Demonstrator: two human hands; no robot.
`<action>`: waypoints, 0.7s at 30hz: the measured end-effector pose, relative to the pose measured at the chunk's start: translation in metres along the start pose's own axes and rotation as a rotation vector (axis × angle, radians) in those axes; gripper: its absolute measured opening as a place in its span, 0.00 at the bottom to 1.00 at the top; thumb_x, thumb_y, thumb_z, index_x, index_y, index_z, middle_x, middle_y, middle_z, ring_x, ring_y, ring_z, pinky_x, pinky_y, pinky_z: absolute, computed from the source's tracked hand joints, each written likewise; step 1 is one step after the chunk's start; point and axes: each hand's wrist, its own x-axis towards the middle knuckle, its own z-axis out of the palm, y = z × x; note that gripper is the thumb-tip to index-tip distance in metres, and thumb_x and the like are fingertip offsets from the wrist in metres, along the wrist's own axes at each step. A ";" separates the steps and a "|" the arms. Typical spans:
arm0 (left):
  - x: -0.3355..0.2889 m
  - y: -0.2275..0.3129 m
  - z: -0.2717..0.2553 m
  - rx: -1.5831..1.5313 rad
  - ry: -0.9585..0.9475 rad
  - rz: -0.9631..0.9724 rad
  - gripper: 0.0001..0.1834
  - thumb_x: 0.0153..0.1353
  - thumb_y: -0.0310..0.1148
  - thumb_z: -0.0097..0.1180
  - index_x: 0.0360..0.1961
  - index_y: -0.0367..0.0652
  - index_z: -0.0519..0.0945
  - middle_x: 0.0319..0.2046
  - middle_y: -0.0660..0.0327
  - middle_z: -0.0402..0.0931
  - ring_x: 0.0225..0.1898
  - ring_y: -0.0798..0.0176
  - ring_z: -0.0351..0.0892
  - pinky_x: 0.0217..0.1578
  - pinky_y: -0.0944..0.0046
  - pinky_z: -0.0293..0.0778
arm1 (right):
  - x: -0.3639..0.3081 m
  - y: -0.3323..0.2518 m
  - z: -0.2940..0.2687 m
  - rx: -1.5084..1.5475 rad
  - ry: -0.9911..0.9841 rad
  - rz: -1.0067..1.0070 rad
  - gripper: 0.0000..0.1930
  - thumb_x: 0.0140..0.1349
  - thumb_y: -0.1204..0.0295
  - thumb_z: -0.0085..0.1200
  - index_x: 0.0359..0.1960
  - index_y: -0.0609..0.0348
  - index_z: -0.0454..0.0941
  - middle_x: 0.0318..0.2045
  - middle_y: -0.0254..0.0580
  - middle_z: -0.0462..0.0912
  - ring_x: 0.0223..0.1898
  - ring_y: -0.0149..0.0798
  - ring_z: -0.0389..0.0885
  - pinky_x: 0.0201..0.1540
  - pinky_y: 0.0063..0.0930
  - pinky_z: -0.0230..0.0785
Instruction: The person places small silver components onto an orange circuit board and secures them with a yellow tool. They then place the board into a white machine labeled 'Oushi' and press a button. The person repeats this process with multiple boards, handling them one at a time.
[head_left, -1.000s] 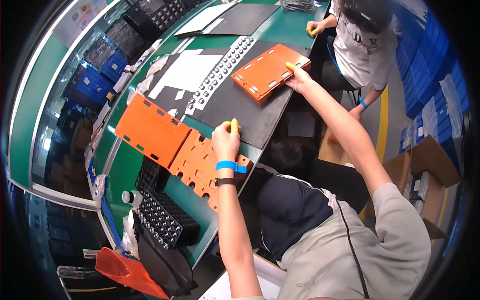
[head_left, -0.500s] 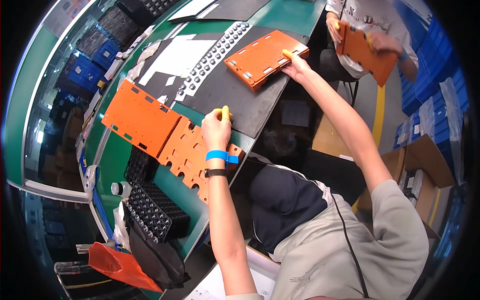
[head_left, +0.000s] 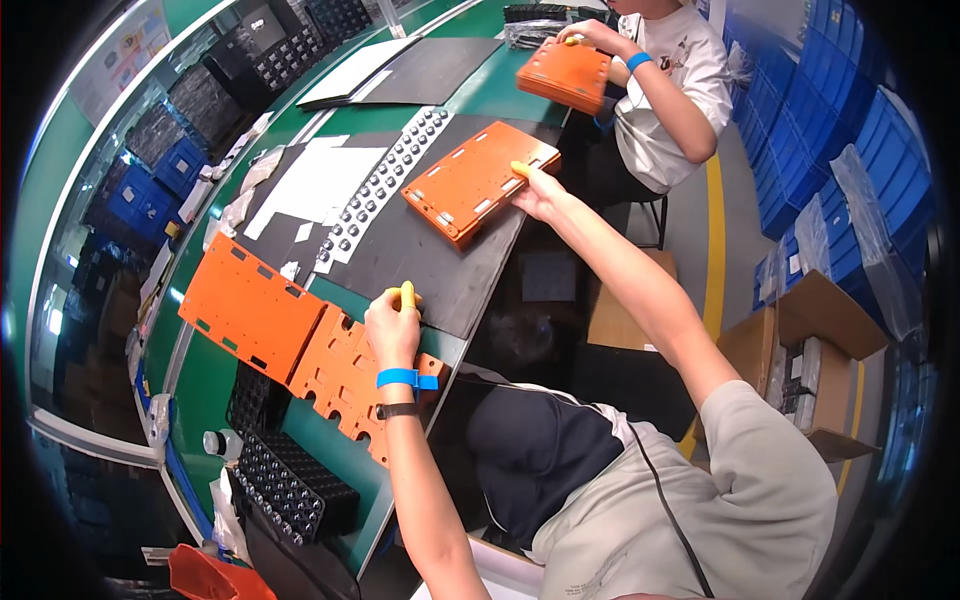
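My right hand [head_left: 538, 192] grips the right edge of an orange perforated panel [head_left: 480, 178], its yellow-covered thumb on top and the other fingers underneath. The panel has pale strips set along its edges and is over the black mat [head_left: 455, 275]. My left hand [head_left: 393, 325] is closed, yellow covers on its fingertips; what it may hold is hidden. Blue and black bands circle that wrist. Beneath this hand and wrist is an orange notched plate [head_left: 345, 375], beside a larger flat orange panel [head_left: 250, 305].
A white strip with rows of dark round pieces [head_left: 385, 180] crosses the mat near white sheets [head_left: 315, 185]. Black trays of round pieces [head_left: 285, 490] stand at the near left. Across the far right, a co-worker [head_left: 665, 110] holds another orange panel [head_left: 565, 75]. An open carton [head_left: 820, 360] is at the right.
My view has shifted, so the table appears lower and further left. My hands and panel keep their places on the table. The co-worker's panel has moved left, toward the table.
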 end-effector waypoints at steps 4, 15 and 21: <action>0.000 0.001 -0.001 0.009 -0.008 -0.011 0.15 0.67 0.37 0.57 0.31 0.35 0.86 0.21 0.53 0.83 0.23 0.60 0.82 0.28 0.61 0.74 | -0.006 0.001 0.001 0.003 -0.005 -0.005 0.15 0.71 0.67 0.53 0.56 0.59 0.73 0.50 0.44 0.83 0.50 0.41 0.83 0.59 0.44 0.76; 0.000 -0.001 -0.002 -0.007 0.008 0.014 0.14 0.67 0.34 0.56 0.31 0.33 0.86 0.19 0.57 0.82 0.20 0.67 0.79 0.24 0.65 0.71 | -0.006 0.003 -0.001 0.017 -0.031 -0.026 0.16 0.70 0.66 0.55 0.55 0.59 0.73 0.51 0.44 0.82 0.51 0.41 0.83 0.60 0.44 0.75; 0.000 -0.001 -0.001 -0.017 0.003 0.007 0.14 0.67 0.33 0.56 0.31 0.33 0.86 0.20 0.57 0.82 0.20 0.68 0.78 0.24 0.65 0.71 | -0.007 0.004 -0.004 0.003 -0.054 -0.041 0.16 0.70 0.67 0.55 0.55 0.60 0.72 0.50 0.44 0.82 0.51 0.41 0.83 0.60 0.44 0.75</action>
